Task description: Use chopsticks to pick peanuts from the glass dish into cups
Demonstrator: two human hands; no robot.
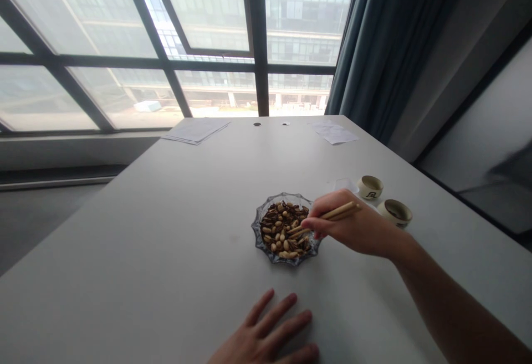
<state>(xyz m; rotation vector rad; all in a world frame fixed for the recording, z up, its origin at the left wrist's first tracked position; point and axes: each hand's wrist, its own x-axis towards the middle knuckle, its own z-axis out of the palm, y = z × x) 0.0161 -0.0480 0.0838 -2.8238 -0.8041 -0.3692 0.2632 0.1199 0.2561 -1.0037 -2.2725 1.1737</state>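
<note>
Head-worn view, facing forward, angled down

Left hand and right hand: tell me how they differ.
The right hand grips wooden chopsticks, while the left hand holds nothing. The right hand sits at the rim of a glass dish of nuts, while the left hand lies apart from the dish on the white table. The right hand's fingers curl around the chopsticks, while the left hand's fingers spread. Both hands are bare.

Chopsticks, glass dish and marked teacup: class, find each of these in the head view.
wooden chopsticks (338,211): head view, on the upper shafts.
glass dish (256,226): head view, on the scalloped rim.
marked teacup (371,194): head view, on the dark mark on its outer wall.
</note>
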